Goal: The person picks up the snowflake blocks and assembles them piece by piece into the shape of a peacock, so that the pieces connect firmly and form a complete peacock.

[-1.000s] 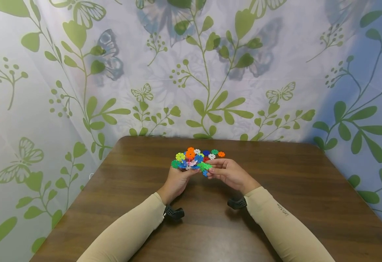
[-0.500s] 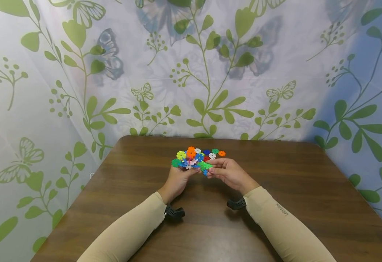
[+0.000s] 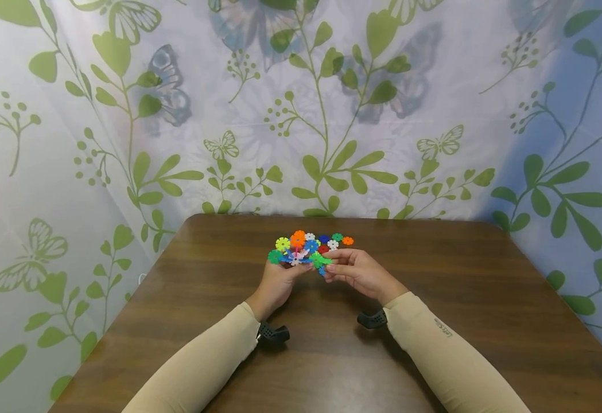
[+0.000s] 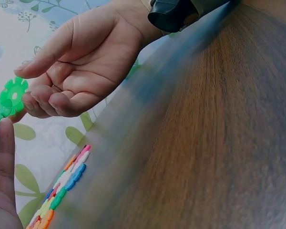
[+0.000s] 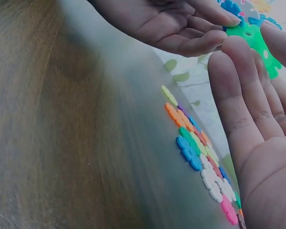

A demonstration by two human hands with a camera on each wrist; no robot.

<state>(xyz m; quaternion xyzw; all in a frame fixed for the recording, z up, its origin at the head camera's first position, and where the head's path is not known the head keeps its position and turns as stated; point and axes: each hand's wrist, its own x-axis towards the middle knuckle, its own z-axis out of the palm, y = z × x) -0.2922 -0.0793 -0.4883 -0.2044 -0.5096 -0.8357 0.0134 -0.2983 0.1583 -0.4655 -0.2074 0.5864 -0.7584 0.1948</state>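
Observation:
My left hand (image 3: 277, 288) holds a cluster of joined, notched flower-shaped plastic discs (image 3: 295, 260) above the table, its thumb along the near side. Blue, white, pink and green pieces show in it. Opposite, my right hand (image 3: 361, 273) pinches bright green discs (image 5: 260, 50) at the cluster's right end between thumb and fingers. In the right wrist view, the left thumb presses a blue disc (image 5: 231, 8) beside the green ones. Only the green discs (image 4: 13, 98) of the cluster show in the left wrist view, between the two hands.
Loose flower discs (image 5: 188, 152) in several colours lie flat on the brown wooden table (image 3: 445, 321), beyond the hands. An orange disc (image 3: 348, 241) is the rightmost in the head view. A leaf-patterned cloth (image 3: 259, 160) hangs behind the table.
Both hands stay almost in place around the cluster. The cluster shifts slightly, and two orange discs that showed apart now overlap in the head view.

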